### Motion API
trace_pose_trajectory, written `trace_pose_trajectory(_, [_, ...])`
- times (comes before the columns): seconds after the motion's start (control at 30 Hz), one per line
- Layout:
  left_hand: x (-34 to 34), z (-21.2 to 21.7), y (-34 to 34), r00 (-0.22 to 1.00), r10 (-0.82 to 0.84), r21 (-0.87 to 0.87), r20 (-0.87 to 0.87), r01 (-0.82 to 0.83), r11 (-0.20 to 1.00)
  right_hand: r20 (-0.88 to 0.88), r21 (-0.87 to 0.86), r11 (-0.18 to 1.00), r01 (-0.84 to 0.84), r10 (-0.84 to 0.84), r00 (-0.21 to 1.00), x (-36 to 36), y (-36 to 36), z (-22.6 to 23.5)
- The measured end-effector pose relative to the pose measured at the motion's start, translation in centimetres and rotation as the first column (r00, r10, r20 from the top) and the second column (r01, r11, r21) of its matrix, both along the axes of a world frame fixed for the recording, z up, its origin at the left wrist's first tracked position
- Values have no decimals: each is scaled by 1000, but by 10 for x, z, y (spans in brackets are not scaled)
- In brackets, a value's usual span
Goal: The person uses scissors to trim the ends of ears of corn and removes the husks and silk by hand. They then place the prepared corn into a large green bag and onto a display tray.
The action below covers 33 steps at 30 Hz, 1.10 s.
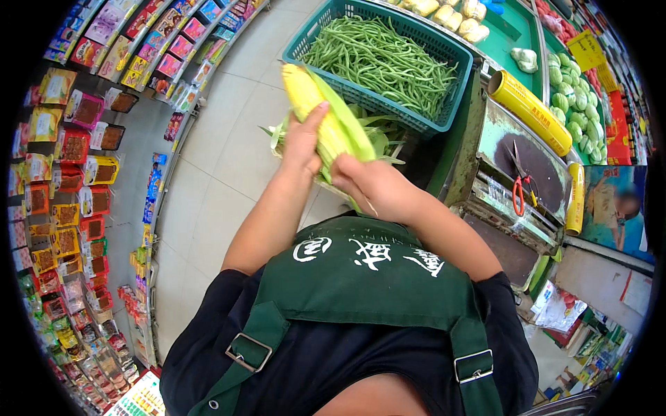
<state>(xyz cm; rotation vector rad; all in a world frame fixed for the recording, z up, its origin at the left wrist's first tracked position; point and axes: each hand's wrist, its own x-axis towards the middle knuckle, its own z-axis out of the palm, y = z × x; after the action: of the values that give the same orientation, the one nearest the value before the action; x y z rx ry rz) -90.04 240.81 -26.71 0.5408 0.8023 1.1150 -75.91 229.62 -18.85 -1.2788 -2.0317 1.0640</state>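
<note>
A yellow corn cob point(303, 91) is held up in front of my green apron point(333, 291), its tip tilted up and to the left. Part of the pale green husk point(350, 121) still clings along its right side. My left hand point(303, 142) wraps round the cob's middle, the thumb lying across the kernels. Lower down, my right hand point(374, 182) is closed at the base of the cob and husk; its fingertips are partly hidden. Below the cob, loose green husks point(385, 135) lie in a pile, largely covered by my hands and the corn.
A teal plastic crate point(423, 125) full of green beans point(381, 62) stands just beyond. To the right, red-handled scissors point(519, 184) and a yellow roll point(531, 114) lie on a worn stand. Cabbages point(576, 104) sit farther right. Snack shelves point(76, 173) line the left.
</note>
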Motion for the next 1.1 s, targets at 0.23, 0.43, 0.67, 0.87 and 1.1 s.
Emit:
trace_pose_trajectory(0.23, [-40, 45, 6, 985, -172, 259, 13, 163, 952, -45, -17, 983, 181, -182, 982, 56, 18, -36])
trace_pose_trajectory(0.43, [5, 55, -35, 939, -223, 413, -262, 318, 854, -697, -292, 856, 427, -496, 518, -3, 68, 29])
trace_pose_trajectory(0.67, [16, 47, -42, 971, -186, 547, -151, 239, 803, -833, -368, 732, 574, -533, 146, -16, 62, 28])
trace_pose_trajectory(0.87, [27, 37, -46, 992, -121, 338, 28, 104, 935, -734, -678, 654, 336, -581, -351, -13, 64, 28])
trace_pose_trajectory(1.1, [13, 12, -21, 996, 19, -50, 85, -15, 999, -760, -492, 758, 429, -614, 213, -20, 34, 15])
